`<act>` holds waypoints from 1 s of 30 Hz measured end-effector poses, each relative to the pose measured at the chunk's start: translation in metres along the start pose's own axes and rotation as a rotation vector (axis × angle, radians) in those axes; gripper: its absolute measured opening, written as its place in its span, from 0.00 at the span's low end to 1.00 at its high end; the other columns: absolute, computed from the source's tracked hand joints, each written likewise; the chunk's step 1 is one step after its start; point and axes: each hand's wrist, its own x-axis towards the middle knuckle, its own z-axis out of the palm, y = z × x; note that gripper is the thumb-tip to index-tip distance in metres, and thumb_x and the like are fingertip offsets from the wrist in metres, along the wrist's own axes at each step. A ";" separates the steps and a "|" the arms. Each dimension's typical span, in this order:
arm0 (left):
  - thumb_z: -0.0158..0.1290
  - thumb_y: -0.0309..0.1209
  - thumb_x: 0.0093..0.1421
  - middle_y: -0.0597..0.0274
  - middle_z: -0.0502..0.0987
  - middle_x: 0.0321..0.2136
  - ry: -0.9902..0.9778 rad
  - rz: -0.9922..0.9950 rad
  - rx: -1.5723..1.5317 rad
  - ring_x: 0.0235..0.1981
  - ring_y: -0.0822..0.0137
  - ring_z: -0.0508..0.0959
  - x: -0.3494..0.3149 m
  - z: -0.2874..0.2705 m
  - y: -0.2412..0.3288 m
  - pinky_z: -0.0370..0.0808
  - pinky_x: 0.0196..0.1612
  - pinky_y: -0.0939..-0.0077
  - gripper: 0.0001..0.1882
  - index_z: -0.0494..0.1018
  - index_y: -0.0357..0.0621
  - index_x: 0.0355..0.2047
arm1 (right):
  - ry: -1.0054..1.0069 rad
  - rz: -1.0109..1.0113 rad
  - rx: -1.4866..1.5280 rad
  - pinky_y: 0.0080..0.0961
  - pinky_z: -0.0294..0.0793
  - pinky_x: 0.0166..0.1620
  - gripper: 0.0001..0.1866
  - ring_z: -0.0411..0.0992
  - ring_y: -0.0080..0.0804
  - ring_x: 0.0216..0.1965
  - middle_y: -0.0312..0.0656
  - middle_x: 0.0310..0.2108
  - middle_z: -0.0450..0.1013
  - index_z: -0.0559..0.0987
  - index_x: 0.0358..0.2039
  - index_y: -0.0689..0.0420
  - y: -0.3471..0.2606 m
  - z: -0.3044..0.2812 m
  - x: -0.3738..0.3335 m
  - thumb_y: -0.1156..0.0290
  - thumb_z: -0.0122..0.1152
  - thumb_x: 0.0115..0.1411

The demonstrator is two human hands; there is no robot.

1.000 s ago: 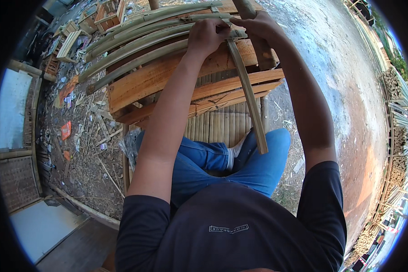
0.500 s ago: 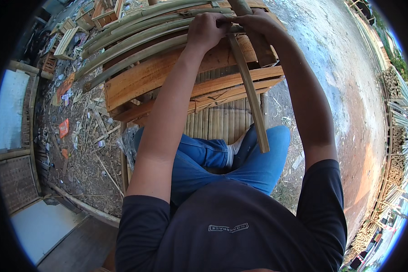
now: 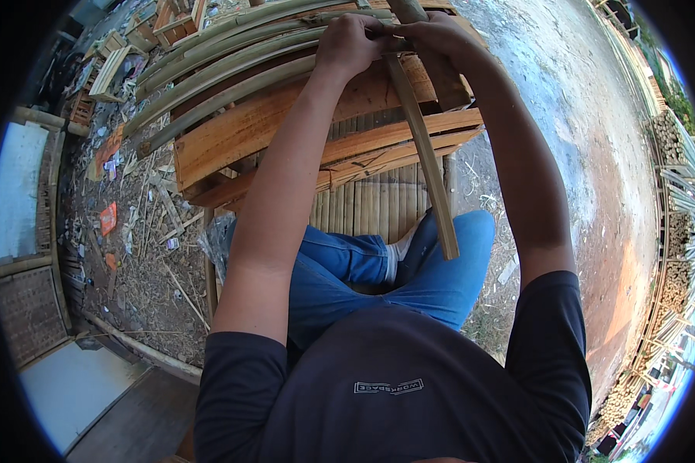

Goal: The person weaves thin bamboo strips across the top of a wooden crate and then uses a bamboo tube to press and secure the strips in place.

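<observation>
At the top of the head view, my left hand [image 3: 349, 45] is closed around the end of a bamboo strip [image 3: 296, 70]. My right hand [image 3: 445, 38] is closed beside it, thumb toward the left, at the same strip's end. A dark wooden bar [image 3: 443, 80] passes beneath my right hand. From under both hands a thin wooden stick [image 3: 424, 147] slants down to above my knee. More bamboo strips [image 3: 232, 63] lie side by side to the left, over a frame of orange-brown boards [image 3: 235, 143]. My fingertips are partly hidden.
I sit cross-legged on a bamboo slat platform [image 3: 367, 202]. Scraps and litter [image 3: 150, 231] cover the ground at left, with wooden crates [image 3: 179, 21] farther back. Stacked bamboo poles [image 3: 676, 231] line the far right. A pale panel [image 3: 81, 390] lies at lower left.
My hands and the bamboo strips have shifted very slightly to the left and up. Both hands keep their hold, and the slanting stick stays nearly in place.
</observation>
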 end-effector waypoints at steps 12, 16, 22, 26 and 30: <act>0.70 0.39 0.55 0.59 0.87 0.31 -0.044 0.027 0.060 0.32 0.67 0.86 0.005 -0.001 -0.001 0.81 0.40 0.70 0.13 0.86 0.45 0.36 | 0.045 -0.063 -0.010 0.24 0.78 0.35 0.32 0.77 0.22 0.30 0.38 0.31 0.78 0.80 0.43 0.61 0.002 0.001 -0.011 0.43 0.73 0.56; 0.70 0.42 0.55 0.59 0.87 0.30 -0.042 0.012 0.048 0.34 0.64 0.86 0.001 -0.004 -0.001 0.82 0.43 0.67 0.13 0.86 0.46 0.34 | 0.156 -0.026 -0.058 0.34 0.80 0.33 0.32 0.80 0.35 0.30 0.47 0.32 0.80 0.79 0.51 0.62 -0.067 -0.019 -0.075 0.49 0.75 0.57; 0.70 0.43 0.55 0.59 0.87 0.31 -0.041 0.006 0.043 0.34 0.65 0.86 0.002 -0.002 0.002 0.81 0.43 0.68 0.15 0.86 0.45 0.32 | 0.173 -0.149 -0.263 0.37 0.80 0.35 0.35 0.81 0.39 0.32 0.52 0.35 0.80 0.72 0.56 0.61 -0.034 -0.023 -0.121 0.45 0.68 0.61; 0.68 0.40 0.57 0.48 0.83 0.26 -0.052 0.041 -0.074 0.31 0.55 0.85 0.002 -0.008 0.008 0.79 0.38 0.61 0.17 0.82 0.36 0.29 | 0.143 -0.149 -0.357 0.49 0.77 0.41 0.29 0.81 0.60 0.40 0.61 0.36 0.80 0.70 0.54 0.56 -0.026 -0.017 -0.140 0.48 0.65 0.65; 0.67 0.39 0.57 0.50 0.83 0.26 -0.116 -0.053 -0.029 0.29 0.55 0.84 0.001 -0.010 0.011 0.79 0.37 0.60 0.16 0.81 0.35 0.28 | 0.252 -0.162 -0.226 0.53 0.75 0.42 0.28 0.79 0.66 0.42 0.63 0.38 0.80 0.69 0.54 0.57 -0.040 -0.013 -0.160 0.50 0.64 0.66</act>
